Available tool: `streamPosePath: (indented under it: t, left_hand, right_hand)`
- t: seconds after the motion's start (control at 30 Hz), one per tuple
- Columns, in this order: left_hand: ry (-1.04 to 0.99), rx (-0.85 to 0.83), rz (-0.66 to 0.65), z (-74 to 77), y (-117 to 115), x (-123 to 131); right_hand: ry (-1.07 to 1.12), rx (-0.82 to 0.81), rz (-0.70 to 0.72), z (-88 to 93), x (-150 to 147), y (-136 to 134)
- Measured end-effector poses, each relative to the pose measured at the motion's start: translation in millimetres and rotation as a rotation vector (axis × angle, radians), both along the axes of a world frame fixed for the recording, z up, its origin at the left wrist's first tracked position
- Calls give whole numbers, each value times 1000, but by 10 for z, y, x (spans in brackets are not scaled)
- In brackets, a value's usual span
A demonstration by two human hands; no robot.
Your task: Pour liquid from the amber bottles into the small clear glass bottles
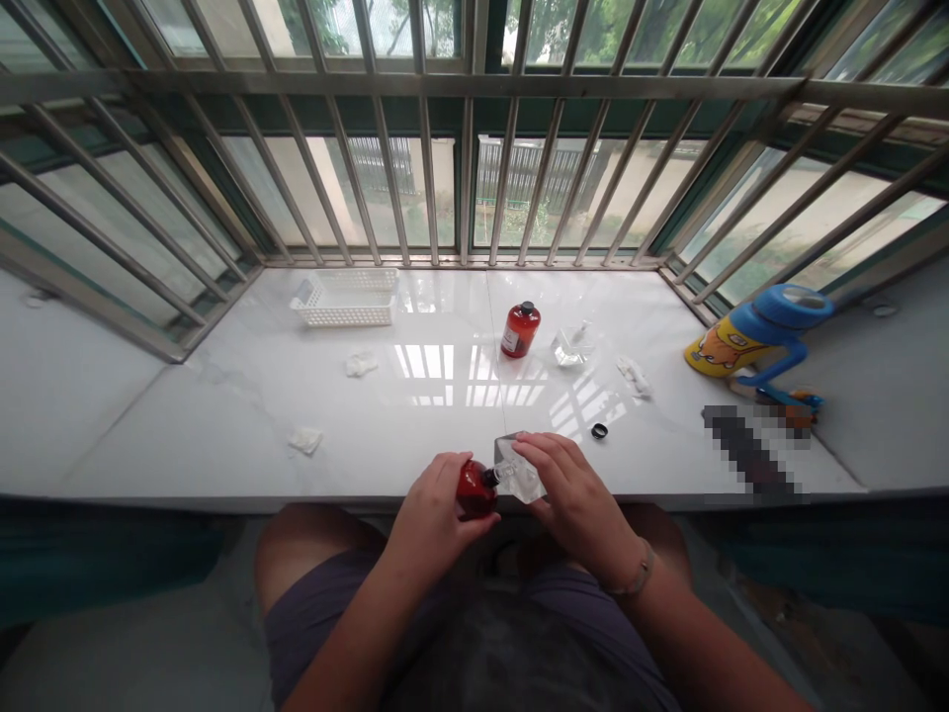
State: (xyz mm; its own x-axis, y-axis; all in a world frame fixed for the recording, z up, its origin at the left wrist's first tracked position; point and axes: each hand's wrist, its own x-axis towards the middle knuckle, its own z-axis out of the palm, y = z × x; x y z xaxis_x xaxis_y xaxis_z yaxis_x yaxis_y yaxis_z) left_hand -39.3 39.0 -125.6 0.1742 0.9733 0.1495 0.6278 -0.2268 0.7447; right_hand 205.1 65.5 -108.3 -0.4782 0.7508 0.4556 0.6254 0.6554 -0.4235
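My left hand [434, 509] is wrapped round a red bottle [474, 491], tipped so that its black neck [490, 478] points right. In my right hand [574, 494] is a clear, faceted glass bottle [519, 477], its mouth turned left towards the black neck. The two necks meet or nearly meet; I cannot tell whether they touch. Both bottles are held just over the counter's front edge. A small black ring-shaped cap [599, 431] lies on the counter to the right of my hands.
On the white counter [222, 425] stand another red bottle [520, 331] with a black cap, a clear glass bottle [570, 346] and a white basket [346, 299]. Crumpled tissues [361, 365] lie about. A blue and yellow flask [756, 331] stands at right, by a blurred dark object [748, 450]. Metal bars [467, 178] line the window.
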Motion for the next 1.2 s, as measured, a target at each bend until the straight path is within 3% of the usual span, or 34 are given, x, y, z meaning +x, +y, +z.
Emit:
streamPosePath:
  t: [0.47,0.87,1.2]
  left_hand:
    - [-15,-42,0,0,-5,-6]
    - [-52,-64,-4,29,6,-62]
    - [-33,-73,-35,64,27,-109]
  right_hand:
    - [-32,20,7,6,-9,-7]
    - [37,-116,-38,-45,42,32]
    - [22,-168,143,108,165,161]
